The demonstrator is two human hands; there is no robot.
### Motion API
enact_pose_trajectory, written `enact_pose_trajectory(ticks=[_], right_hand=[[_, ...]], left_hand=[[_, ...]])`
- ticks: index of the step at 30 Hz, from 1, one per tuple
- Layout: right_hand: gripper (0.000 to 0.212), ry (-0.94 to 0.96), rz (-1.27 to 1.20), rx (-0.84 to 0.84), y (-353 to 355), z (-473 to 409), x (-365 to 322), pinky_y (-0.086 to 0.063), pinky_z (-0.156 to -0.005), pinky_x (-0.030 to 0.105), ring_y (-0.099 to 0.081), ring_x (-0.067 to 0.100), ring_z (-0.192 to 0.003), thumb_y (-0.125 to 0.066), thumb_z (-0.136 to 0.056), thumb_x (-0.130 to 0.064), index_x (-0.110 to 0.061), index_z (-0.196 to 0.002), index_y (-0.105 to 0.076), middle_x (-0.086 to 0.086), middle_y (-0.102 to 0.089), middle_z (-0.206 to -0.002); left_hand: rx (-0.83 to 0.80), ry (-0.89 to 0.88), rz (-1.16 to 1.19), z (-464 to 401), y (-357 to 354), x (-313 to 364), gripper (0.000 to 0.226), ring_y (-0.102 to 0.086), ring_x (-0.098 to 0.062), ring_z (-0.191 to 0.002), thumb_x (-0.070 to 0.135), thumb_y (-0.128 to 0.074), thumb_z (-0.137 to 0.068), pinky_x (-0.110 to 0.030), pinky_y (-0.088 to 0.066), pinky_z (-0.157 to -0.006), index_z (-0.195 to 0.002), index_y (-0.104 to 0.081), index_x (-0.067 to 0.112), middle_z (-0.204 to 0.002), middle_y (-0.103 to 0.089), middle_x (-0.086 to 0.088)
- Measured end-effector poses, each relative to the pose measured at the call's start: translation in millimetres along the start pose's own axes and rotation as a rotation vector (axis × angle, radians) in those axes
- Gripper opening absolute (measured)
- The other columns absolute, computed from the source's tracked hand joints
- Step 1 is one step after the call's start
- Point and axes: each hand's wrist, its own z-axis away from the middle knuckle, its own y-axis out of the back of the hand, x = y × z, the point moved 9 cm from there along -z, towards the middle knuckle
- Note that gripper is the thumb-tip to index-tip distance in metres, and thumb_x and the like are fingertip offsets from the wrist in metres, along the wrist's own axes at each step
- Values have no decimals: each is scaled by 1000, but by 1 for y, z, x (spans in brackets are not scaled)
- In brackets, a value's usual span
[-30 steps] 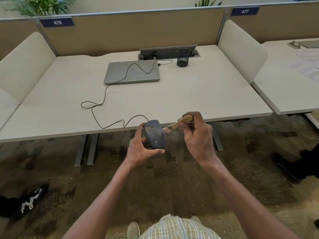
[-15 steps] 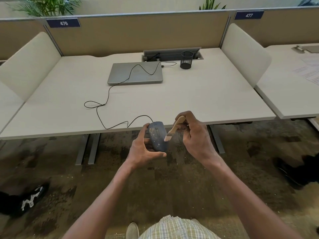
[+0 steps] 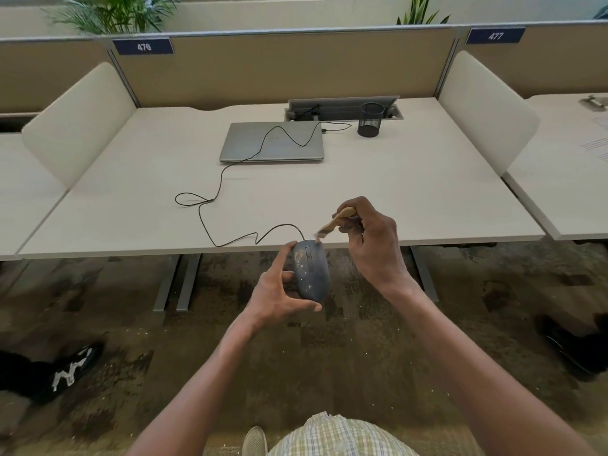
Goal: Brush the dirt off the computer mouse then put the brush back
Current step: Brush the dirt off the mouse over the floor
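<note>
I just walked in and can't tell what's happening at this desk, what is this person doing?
A person is cleaning a dusty dark grey wired computer mouse. The left hand holds the mouse off the front edge of the pale desk, above the carpet. The right hand grips a small wooden-handled brush, its bristles at the mouse's front end. Pale specks of dirt show on the mouse, so brushing isn't finished. A closed silver laptop and black mesh pen cup sit behind.
</note>
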Motion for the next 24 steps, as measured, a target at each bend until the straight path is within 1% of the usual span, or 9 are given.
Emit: enact_pose_trajectory(ticks=[1,4,8,11,14,16,18,19,24], right_hand=[[17,-3,0,9,-1,-1,0,-47,-75,4,-61,-15,-82,-60,-90,12,0,-102,-60,-2,-68,-90],[17,6,-12,14,-3,-4,-2,-48,-77,6,-60,-16,-84,-60,-90,12,0,-103,-61,0,-69,-91],[13,44,-8,-55,-11,-3,-8,-47,-77,4,-60,-17,-85,-60,-92,9,1,-102,-62,3,-70,-91],[13,53,13,-90,-13,-2,-11,-44,-73,2,-58,-18,-84,-61,-92,9,1,-102,-63,-4,-66,-88],[17,57,30,-99,-11,-1,-14,-43,-71,2,-58,-17,-82,-59,-91,11,-1,-102,-62,-7,-62,-86],[21,49,26,-118,-11,0,-15,-44,-72,3,-59,-14,-82,-58,-91,14,-3,-103,-62,-7,-64,-87],[24,43,19,-142,-11,3,-15,-46,-74,5,-61,-10,-84,-57,-91,14,-5,-103,-62,-6,-66,-89],[24,40,15,-153,-11,5,-15,-47,-74,6,-62,-7,-84,-57,-91,14,-7,-104,-62,-5,-67,-90],[32,16,-10,-215,-12,17,-13,-48,-74,9,-65,0,-87,-54,-89,16,-10,-105,-62,-4,-68,-91]], left_hand=[[1,-1,6,0,0,0,131,-74,-17,-99,23,-98,-57,-28,-57,-93,-153,-12,45,-116,-73,-7],[4,1,19,-1,2,0,132,-75,-14,-94,20,-98,-57,-29,-59,-90,-154,-12,42,-112,-74,-6],[11,1,28,-3,6,0,131,-75,-10,-90,18,-98,-58,-29,-60,-89,-156,-12,38,-105,-76,-2],[23,6,44,-6,8,-1,132,-75,-8,-88,18,-97,-59,-24,-60,-85,-157,-11,36,-100,-75,3],[60,7,37,-11,12,-5,132,-75,-8,-87,23,-98,-58,-24,-60,-85,-157,-12,34,-96,-74,6],[89,2,14,-15,17,-6,131,-75,-7,-84,28,-98,-58,-14,-57,-78,-157,-12,33,-94,-75,5],[105,-8,-8,-16,22,-5,130,-73,-5,-82,29,-98,-58,-4,-52,-71,-157,-13,32,-98,-75,0],[113,-12,-16,-17,23,-4,130,-72,-3,-81,28,-98,-58,-1,-49,-68,-157,-14,31,-100,-75,-3],[154,-18,-7,-18,30,-1,128,-65,6,-81,25,-98,-57,4,-44,-65,-156,-16,30,-110,-74,-10]])
